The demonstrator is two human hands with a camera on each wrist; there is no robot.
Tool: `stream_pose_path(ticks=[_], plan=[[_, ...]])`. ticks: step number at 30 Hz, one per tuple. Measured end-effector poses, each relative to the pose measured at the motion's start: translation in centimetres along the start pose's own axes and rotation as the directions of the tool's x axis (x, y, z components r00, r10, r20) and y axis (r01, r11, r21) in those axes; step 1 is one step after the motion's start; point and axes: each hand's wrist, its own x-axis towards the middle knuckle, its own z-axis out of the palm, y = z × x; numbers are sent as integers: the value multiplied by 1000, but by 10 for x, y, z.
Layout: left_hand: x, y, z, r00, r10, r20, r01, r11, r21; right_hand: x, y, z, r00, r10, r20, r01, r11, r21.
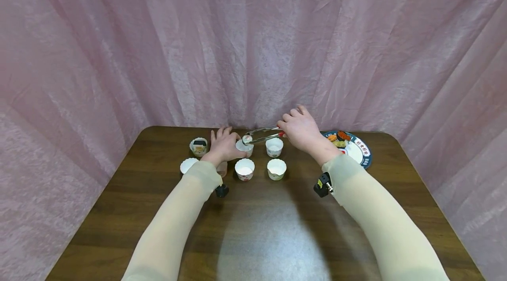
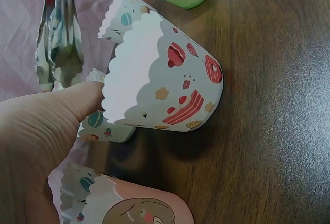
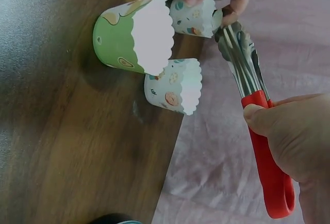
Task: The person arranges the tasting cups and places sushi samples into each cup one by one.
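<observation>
My left hand [image 1: 225, 145] holds a white patterned paper baking cup [image 3: 193, 15] in the back row, thumb on its near side and a finger behind its rim. My right hand [image 1: 299, 128] grips metal tongs with red handles [image 3: 268, 157], pointing left. Between the tong tips, just above that cup's opening, is a small round white piece [image 1: 247, 139] with a reddish middle. Close by stand a white cup with red cake prints [image 2: 180, 80], a green-printed cup [image 3: 116, 41] and another white patterned cup [image 3: 172, 87]. A pink cup [image 2: 160, 203] is partly hidden by the left arm.
A round blue-rimmed plate [image 1: 366, 151] with several colourful sushi-like pieces lies beyond the right forearm. At the left, one cup [image 1: 198, 146] contains a black-banded piece; another white cup [image 1: 188, 165] stands in front. A pink curtain [image 1: 253, 52] hangs behind the wooden table [image 1: 158, 197].
</observation>
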Motion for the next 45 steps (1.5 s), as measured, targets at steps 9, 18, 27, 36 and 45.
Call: stream_pose_path(ticks=[9, 18, 27, 36, 45], plan=[[0, 1, 1, 1000, 1, -12, -1, 1000, -2, 6, -7, 3, 999, -22, 34, 23, 999, -45], [-2, 1, 0, 1000, 23, -12, -23, 1000, -4, 7, -10, 5, 999, -38, -11, 38, 997, -66], [3, -2, 4, 999, 34, -9, -34, 999, 1, 7, -9, 3, 999, -33, 10, 33, 997, -68], [0, 0, 3, 999, 37, -15, -38, 999, -6, -1, -2, 0, 999, -26, -20, 25, 999, -46], [-4, 1, 0, 999, 39, -2, -39, 999, -1, -12, 6, -10, 999, -2, -33, 2, 1000, -18]])
